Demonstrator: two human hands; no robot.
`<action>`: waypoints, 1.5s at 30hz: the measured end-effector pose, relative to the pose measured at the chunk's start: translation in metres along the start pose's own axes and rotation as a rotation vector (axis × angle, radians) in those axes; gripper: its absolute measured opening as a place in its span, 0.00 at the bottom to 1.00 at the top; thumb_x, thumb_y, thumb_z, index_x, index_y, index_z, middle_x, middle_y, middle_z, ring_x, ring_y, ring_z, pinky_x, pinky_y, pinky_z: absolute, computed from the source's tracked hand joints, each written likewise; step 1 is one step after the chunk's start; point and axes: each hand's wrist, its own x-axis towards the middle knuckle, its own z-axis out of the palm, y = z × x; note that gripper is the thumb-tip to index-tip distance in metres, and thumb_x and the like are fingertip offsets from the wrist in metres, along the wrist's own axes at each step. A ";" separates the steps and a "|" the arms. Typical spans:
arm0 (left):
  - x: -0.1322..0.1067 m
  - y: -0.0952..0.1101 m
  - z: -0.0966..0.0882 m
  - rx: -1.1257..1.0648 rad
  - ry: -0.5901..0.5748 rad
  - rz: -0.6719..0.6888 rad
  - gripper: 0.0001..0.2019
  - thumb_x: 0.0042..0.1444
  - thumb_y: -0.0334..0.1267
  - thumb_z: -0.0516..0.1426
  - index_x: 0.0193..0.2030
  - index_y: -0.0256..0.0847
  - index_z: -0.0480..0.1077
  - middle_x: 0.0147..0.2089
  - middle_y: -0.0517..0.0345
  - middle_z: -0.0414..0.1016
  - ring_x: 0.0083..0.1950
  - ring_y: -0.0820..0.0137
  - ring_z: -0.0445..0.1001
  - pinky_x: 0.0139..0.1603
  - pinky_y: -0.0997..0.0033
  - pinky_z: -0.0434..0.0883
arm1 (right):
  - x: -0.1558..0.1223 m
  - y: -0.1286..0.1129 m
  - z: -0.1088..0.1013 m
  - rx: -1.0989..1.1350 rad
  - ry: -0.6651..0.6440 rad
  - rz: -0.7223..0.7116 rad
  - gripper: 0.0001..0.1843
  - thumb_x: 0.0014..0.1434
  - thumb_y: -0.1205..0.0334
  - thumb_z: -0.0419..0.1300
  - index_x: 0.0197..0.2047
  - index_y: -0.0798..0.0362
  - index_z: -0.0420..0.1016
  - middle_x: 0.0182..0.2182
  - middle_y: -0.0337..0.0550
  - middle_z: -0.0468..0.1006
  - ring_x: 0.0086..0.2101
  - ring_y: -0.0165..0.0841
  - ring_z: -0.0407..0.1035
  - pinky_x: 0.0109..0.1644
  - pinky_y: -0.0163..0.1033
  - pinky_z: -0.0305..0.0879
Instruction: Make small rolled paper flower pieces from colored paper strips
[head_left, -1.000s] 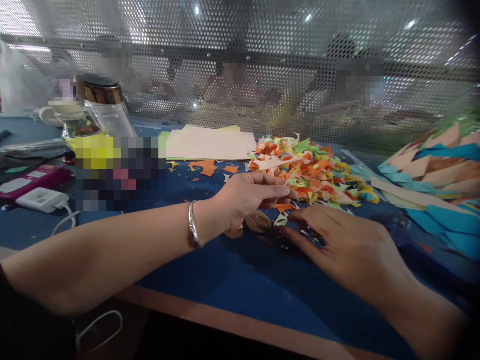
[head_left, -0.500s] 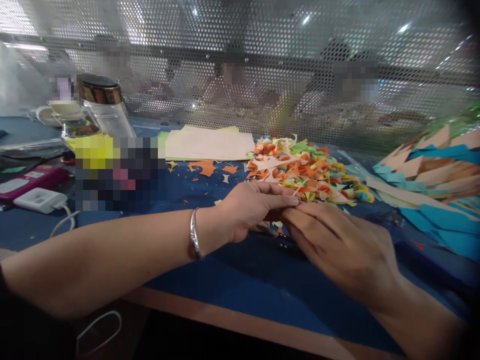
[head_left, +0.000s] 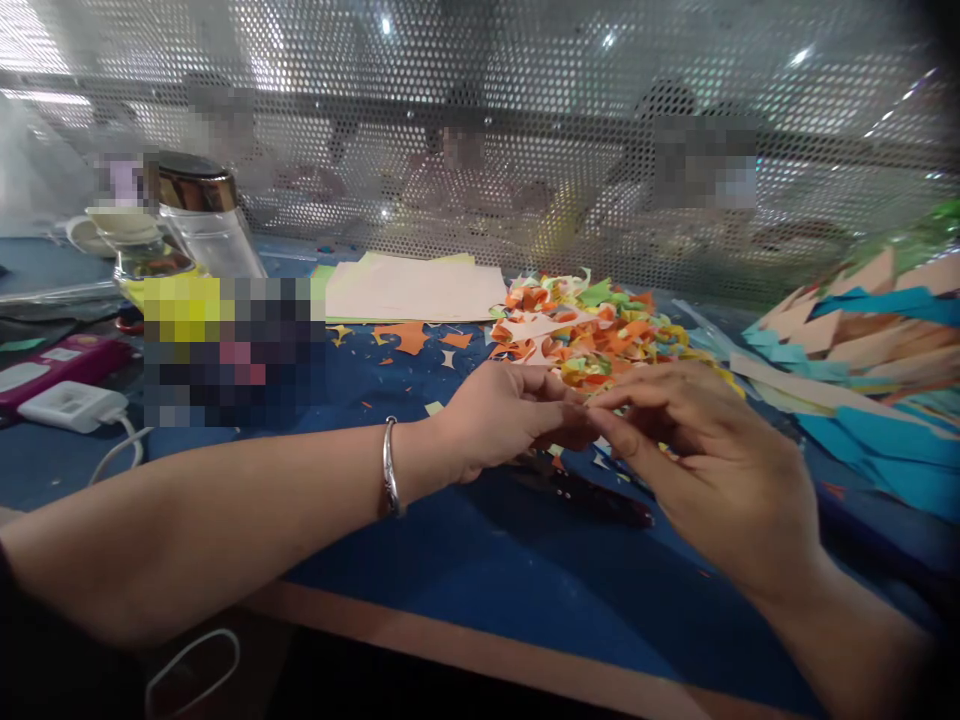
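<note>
My left hand (head_left: 504,415), with a silver bangle at the wrist, meets my right hand (head_left: 701,460) fingertip to fingertip above the blue table top (head_left: 480,560). Both pinch at the same spot; whatever they hold is too small to make out. Just behind the fingers lies a heap of coloured paper scraps (head_left: 600,335), orange, green and yellow. A dark, long tool (head_left: 592,492) lies on the table under the hands.
Flat paper sheets (head_left: 412,290) lie behind the scraps. Folded blue and tan paper pieces (head_left: 870,350) are stacked at the right. A glass jar (head_left: 199,220), a white charger (head_left: 71,405) and a pink device (head_left: 52,358) stand left. A perforated metal screen (head_left: 480,130) closes the back; people sit beyond it.
My right hand rose from flat on the table and curled into a pinch against the left fingertips. The left hand drew its fingers in slightly.
</note>
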 end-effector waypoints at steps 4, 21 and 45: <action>0.001 -0.002 -0.001 0.042 -0.019 0.002 0.09 0.57 0.23 0.64 0.28 0.36 0.73 0.26 0.63 0.77 0.28 0.79 0.77 0.31 0.78 0.69 | -0.002 0.001 0.000 0.123 -0.014 0.168 0.03 0.66 0.57 0.65 0.41 0.45 0.80 0.45 0.41 0.77 0.28 0.27 0.74 0.27 0.34 0.72; 0.000 -0.005 -0.003 0.086 -0.086 -0.018 0.07 0.58 0.29 0.64 0.29 0.37 0.75 0.28 0.61 0.79 0.30 0.78 0.78 0.35 0.76 0.74 | -0.001 -0.004 0.000 0.233 -0.030 0.374 0.08 0.64 0.53 0.66 0.37 0.47 0.77 0.22 0.33 0.77 0.17 0.25 0.67 0.20 0.30 0.65; 0.000 -0.011 -0.012 0.607 -0.114 0.317 0.14 0.56 0.48 0.61 0.32 0.38 0.76 0.33 0.54 0.81 0.32 0.73 0.75 0.32 0.73 0.69 | 0.000 -0.008 0.001 0.301 0.033 0.435 0.11 0.60 0.51 0.69 0.42 0.46 0.75 0.31 0.38 0.82 0.20 0.28 0.72 0.21 0.33 0.71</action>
